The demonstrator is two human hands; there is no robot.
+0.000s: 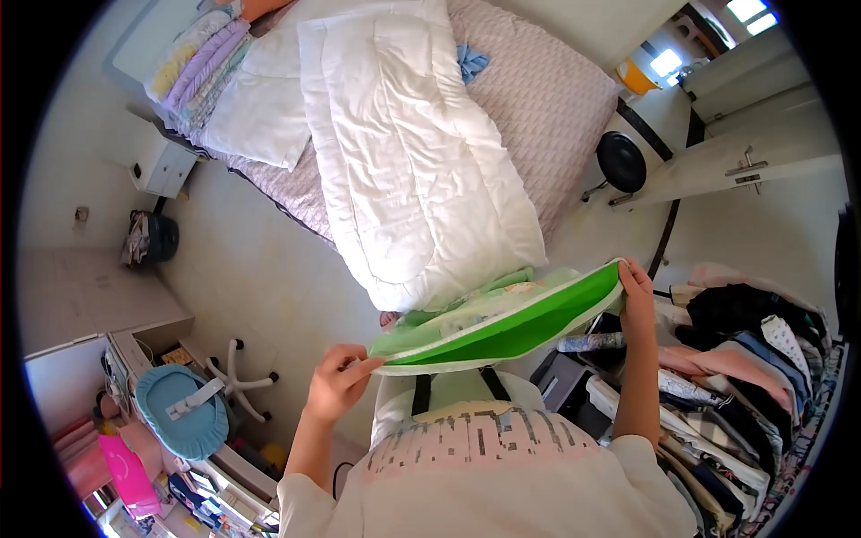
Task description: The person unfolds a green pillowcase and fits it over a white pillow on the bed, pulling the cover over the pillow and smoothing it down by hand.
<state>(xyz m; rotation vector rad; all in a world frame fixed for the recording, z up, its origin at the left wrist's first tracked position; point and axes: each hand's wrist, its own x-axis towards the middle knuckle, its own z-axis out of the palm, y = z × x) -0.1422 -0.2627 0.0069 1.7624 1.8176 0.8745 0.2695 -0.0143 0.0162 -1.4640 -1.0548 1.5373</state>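
The bed lies ahead. On it, the quilt runs down the middle and over the near edge. The pillow lies left of the quilt on the bed, with folded bedding at the bed's far left; a cloth lies right of the quilt. Left of the bed stand the nightstand and, nearer, the bin. Right of the bed are the stool, basin and door. Nearer than the bed, the chair stands left and clothes lie right.
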